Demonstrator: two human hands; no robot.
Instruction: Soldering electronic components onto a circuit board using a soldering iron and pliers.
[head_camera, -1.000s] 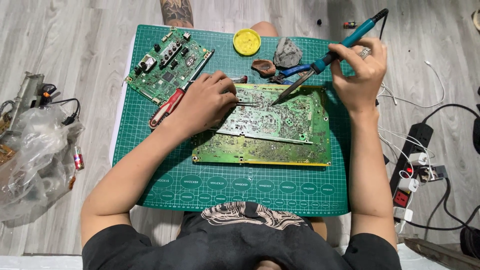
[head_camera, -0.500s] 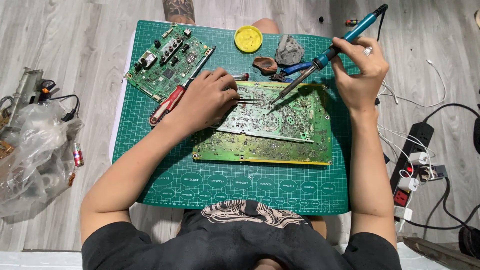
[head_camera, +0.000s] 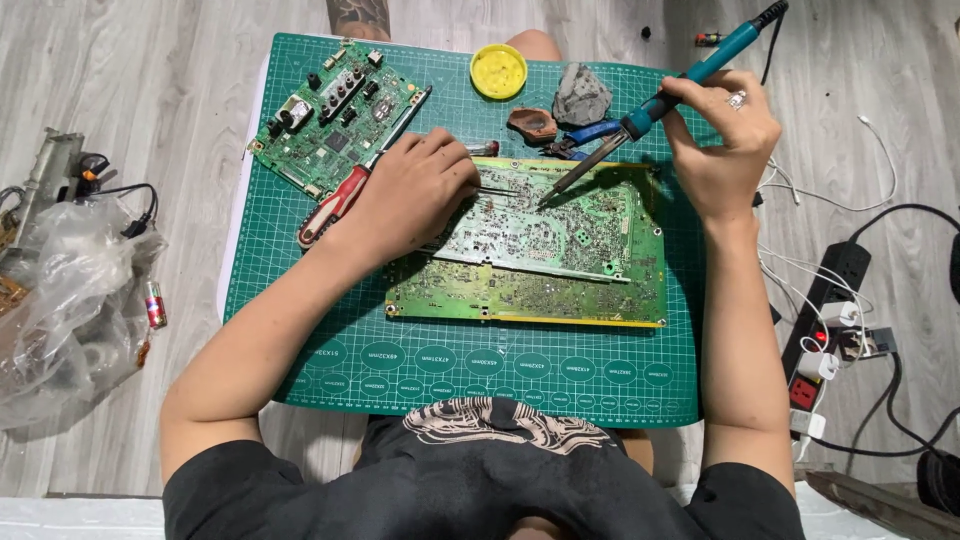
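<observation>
Seen from above, over a green cutting mat (head_camera: 300, 330) on a grey wood floor.

Left hand (head_camera: 415, 195), at about 10 o'clock from the mat's middle: fingers pressed together, pinching thin tweezers (head_camera: 497, 190) whose tips lie on the upper circuit board (head_camera: 560, 225). Heel of the hand resting on that board's left edge.

Right hand (head_camera: 725, 140), at about 2 o'clock: closed around the teal handle of a soldering iron (head_camera: 650, 105), held like a pen, shaft slanting down toward 8 o'clock. Iron tip touching the upper board just beside the tweezer tips. Ring on one finger.

Upper circuit board lying solder side up, tilted slightly, stacked on a larger green board (head_camera: 520, 295) at the mat's centre.

At 11 o'clock, a second populated circuit board (head_camera: 335, 115), apart from the stack. Between it and the left hand, a red-handled screwdriver (head_camera: 345, 195), partly under the wrist. Along 12 o'clock: a round yellow tin (head_camera: 498, 70), a grey lump (head_camera: 582, 95), a brown dish (head_camera: 532, 123), blue-handled pliers (head_camera: 590, 132).

Off the mat at 9 o'clock, a crumpled clear plastic bag (head_camera: 70, 290). At 3 to 4 o'clock, a power strip (head_camera: 835, 300) with plugs and trailing cables.
</observation>
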